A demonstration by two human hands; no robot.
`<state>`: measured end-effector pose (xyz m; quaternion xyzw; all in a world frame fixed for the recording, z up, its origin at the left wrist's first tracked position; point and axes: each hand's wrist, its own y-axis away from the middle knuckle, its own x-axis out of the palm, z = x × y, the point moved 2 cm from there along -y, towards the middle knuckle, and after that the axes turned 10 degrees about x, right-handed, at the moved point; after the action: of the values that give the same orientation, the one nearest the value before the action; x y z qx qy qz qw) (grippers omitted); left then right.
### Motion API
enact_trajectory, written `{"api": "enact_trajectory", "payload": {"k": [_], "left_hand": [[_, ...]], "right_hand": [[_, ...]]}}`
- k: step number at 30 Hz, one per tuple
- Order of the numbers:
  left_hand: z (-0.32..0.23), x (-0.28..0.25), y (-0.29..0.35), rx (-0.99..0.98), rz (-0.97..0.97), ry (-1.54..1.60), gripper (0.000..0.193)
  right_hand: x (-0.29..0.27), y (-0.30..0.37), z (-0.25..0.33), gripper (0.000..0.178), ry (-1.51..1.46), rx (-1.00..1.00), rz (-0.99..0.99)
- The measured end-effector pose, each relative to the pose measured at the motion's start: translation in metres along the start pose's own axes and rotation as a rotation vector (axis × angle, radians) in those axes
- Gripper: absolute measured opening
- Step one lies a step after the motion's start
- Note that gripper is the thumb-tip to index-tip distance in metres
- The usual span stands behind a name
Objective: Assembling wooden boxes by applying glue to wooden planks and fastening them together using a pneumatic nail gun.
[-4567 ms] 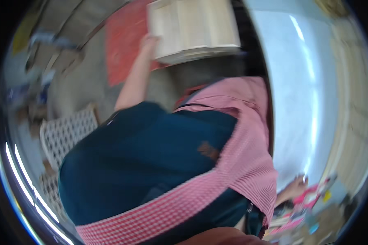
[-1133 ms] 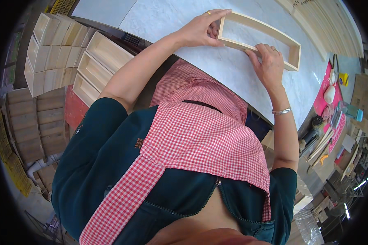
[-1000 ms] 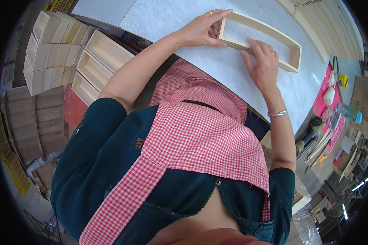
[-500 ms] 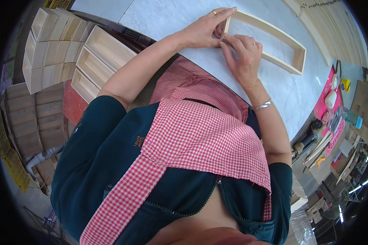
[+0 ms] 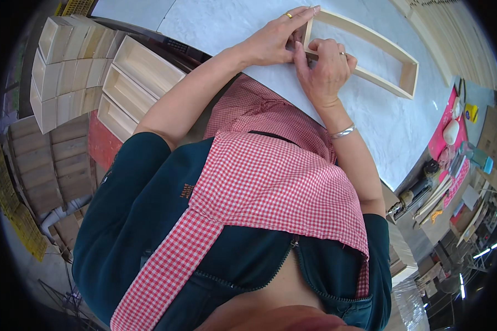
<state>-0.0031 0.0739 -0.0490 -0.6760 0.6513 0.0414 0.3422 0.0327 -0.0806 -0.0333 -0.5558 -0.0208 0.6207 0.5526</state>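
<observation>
A long, narrow wooden frame (image 5: pixel 370 34) of pale bare wood lies on the white marbled tabletop (image 5: pixel 384 124), which shows through its middle. My left hand (image 5: pixel 273 41) is closed round the frame's left short end, with fingertips at the far corner and the thumb low by the near corner. Over the near long side, close to that same corner, my right hand (image 5: pixel 326 69) curls its fingers into the frame, its thumb pointing up at the joint. Part of the left end is hidden behind my fingers.
Finished wooden boxes (image 5: pixel 143 63) stand open at my left beside a stack of more boxes (image 5: pixel 58 69). Several pale wood strips (image 5: pixel 453 38) lie at the far right. A pink sheet (image 5: pixel 439 135), a yellow item (image 5: pixel 471 113) and assorted tools sit along the right.
My right hand has shifted slightly left and its fingers now bend over the frame's near side. My left hand keeps its hold on the end.
</observation>
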Motion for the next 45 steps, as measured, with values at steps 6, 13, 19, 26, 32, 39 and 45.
{"api": "enact_trajectory", "payload": {"k": [6, 13, 19, 26, 32, 39, 45], "left_hand": [[0.005, 0.002, -0.002, 0.009, 0.021, 0.069, 0.097], [-0.007, -0.003, -0.01, -0.093, 0.138, 0.079, 0.097], [0.004, -0.002, -0.002, -0.03, 0.093, 0.063, 0.098], [-0.025, -0.011, -0.018, -0.173, 0.147, 0.144, 0.098], [-0.025, -0.005, -0.004, -0.158, 0.02, 0.095, 0.097], [-0.044, -0.003, -0.013, -0.44, 0.021, 0.238, 0.094], [-0.064, -0.003, -0.013, -0.487, -0.159, 0.362, 0.094]], "right_hand": [[-0.012, -0.001, -0.011, 0.025, -0.158, -0.089, 0.04], [-0.017, 0.0, -0.012, 0.019, -0.21, -0.043, 0.129], [-0.018, -0.005, -0.003, 0.014, -0.154, 0.002, 0.215], [-0.027, -0.005, -0.008, 0.027, -0.092, 0.031, 0.285], [-0.12, 0.003, -0.093, 0.045, -0.05, 0.275, -0.047], [-0.318, 0.158, -0.304, 0.054, 1.05, 0.849, -0.059], [-0.339, 0.128, -0.311, 0.053, 0.937, 1.019, 0.118]]}}
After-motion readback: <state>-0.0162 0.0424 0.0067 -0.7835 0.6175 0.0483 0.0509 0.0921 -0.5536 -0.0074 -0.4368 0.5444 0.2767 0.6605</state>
